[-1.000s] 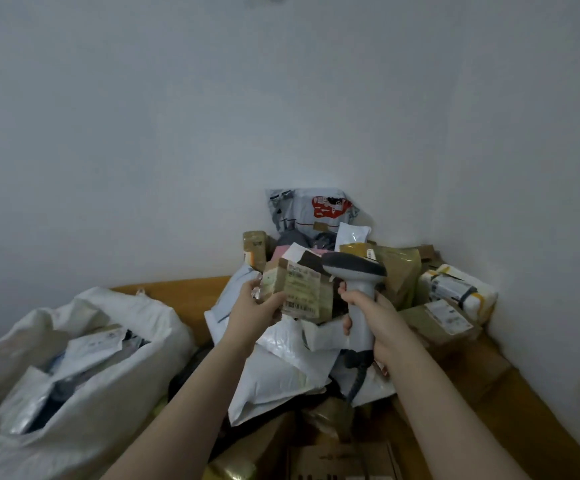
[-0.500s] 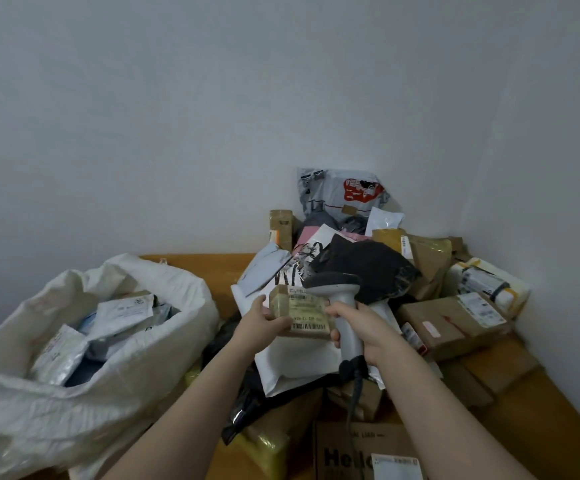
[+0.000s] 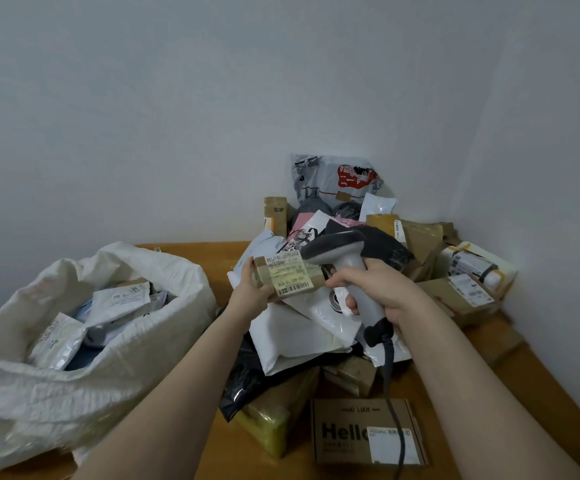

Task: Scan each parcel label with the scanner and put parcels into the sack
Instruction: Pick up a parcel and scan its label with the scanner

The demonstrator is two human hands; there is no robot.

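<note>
Far to the left of the small taped parcel [image 3: 290,277] slumps the white sack [image 3: 56,403], its mouth open and flat white mailers [image 3: 122,299] lying inside. Directly left of the parcel, the left hand [image 3: 248,294] grips its left end with curled fingers and holds it up, so that the label and barcode face the camera. At the parcel's right end, the right hand [image 3: 382,292] is wrapped round the pale handle of the scanner [image 3: 347,261], with its index finger reaching close to the parcel's corner. The scanner's dark head sits just above the parcel's right end. Its cable [image 3: 390,386] hangs down below and to the right of the parcel. Beneath and behind the parcel spreads a heap of other parcels [image 3: 302,327] on the wooden table [image 3: 191,258]: white and black mailers, brown cartons and taped bundles. Well below the parcel and slightly right lies a brown box [image 3: 350,431] printed "Hello".
</note>
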